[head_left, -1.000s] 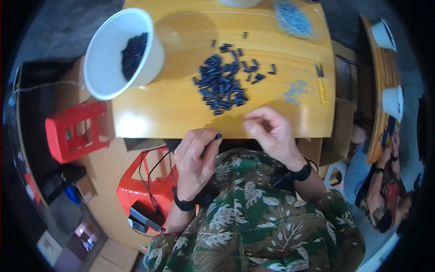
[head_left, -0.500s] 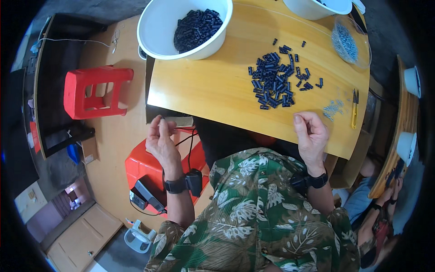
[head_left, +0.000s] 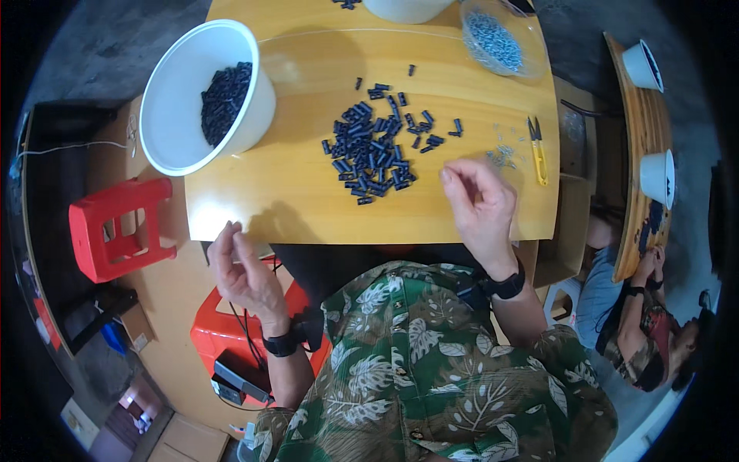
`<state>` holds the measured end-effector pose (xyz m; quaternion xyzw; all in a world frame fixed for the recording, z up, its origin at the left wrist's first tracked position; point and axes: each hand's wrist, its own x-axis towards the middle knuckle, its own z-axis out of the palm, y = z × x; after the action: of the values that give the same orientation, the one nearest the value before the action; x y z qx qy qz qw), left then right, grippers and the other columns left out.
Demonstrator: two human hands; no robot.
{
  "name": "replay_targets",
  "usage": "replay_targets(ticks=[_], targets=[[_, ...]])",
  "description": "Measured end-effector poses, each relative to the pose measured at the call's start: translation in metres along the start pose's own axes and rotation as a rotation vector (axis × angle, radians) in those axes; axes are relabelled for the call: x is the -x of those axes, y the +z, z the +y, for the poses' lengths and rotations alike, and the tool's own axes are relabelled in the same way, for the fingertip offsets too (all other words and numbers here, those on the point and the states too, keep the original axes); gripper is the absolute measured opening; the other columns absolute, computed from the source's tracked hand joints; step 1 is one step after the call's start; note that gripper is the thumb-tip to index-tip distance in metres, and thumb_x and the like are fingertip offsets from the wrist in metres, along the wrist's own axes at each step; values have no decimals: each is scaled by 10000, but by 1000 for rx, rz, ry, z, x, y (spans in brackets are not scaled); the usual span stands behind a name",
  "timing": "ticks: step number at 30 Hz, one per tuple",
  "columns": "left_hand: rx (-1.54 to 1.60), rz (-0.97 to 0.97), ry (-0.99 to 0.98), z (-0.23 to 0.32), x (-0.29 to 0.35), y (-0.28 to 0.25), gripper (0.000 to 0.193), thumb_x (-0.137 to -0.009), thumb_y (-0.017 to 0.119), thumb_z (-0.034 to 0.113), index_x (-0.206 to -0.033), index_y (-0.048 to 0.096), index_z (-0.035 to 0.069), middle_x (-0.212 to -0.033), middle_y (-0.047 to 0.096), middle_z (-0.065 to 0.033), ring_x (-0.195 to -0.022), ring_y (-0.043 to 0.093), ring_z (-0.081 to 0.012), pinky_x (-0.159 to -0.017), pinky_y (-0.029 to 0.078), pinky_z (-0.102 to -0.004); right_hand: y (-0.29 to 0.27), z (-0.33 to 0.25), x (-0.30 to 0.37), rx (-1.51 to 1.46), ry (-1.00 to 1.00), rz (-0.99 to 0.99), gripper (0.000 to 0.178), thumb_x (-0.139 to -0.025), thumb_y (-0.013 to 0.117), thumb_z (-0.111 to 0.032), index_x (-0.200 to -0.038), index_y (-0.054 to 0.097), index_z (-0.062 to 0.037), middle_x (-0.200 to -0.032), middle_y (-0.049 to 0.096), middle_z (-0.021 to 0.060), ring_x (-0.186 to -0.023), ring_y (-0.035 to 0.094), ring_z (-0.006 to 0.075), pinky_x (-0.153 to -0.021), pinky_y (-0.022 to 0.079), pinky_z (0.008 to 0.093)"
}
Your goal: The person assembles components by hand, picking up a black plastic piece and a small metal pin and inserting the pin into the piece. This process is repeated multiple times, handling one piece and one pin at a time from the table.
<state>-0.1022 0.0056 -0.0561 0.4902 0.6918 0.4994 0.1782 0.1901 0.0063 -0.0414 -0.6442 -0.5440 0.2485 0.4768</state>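
My left hand (head_left: 248, 273) is over the table's front edge near its left corner. Its thumb and fingers are pinched together; anything between them is too small to make out. My right hand (head_left: 485, 209) hovers above the front right of the table, fingers curled and thumb against them; what they may hold is hidden. Between and beyond the hands lies a loose pile of short black plastic pieces (head_left: 369, 154), shaped like small tubes. Close to the right hand is a scatter of small silver screws (head_left: 502, 157). Yellow-handled snips (head_left: 538, 154) lie to its right.
A white tub (head_left: 265, 100) of black pieces stands at the table's left. At the back right sits a clear container of silver screws (head_left: 494, 42). Red stools (head_left: 115, 231) are on the left. At another table (head_left: 635, 154) on the right, a person works beside white buckets.
The whole view has shifted, so the table appears further left. My left hand has come from off the table's corner to over its front edge. My right hand stays near the screws.
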Motion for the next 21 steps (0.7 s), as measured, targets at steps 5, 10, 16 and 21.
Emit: replay_targets(ticks=[5,10,16,21], targets=[[-49,-134,312,23,3,48,193,-951,612,-1,-1132,667,-37,-1118,651,-152,-1034,625,-232,-864,511,-308,-13,4,-34,388,-135,78,113,-846,703,-6,-956,687,-28,-906,626,93,-785,625,258,-682,504,347],[-2,-200,312,10,9,72,201,-943,621,-11,-1140,661,-25,-1156,636,-157,-1055,633,-234,-893,535,-317,-14,11,-46,597,-242,-1,145,-822,699,-21,-964,711,-44,-947,630,97,-858,620,291,-736,513,399],[-143,-222,361,9,10,71,199,-939,633,-6,-1134,668,5,-1159,637,-148,-1038,638,-239,-850,544,-316,-11,17,-42,571,-200,-40,86,-828,681,-26,-912,698,-35,-901,606,108,-833,604,310,-723,500,425],[-185,-203,440,10,8,71,201,-920,656,2,-1120,667,2,-1141,649,-154,-1051,624,-291,-891,520,-373,-12,10,-19,571,-204,-100,100,-824,664,-30,-922,680,-30,-905,595,119,-833,602,325,-723,496,429]])
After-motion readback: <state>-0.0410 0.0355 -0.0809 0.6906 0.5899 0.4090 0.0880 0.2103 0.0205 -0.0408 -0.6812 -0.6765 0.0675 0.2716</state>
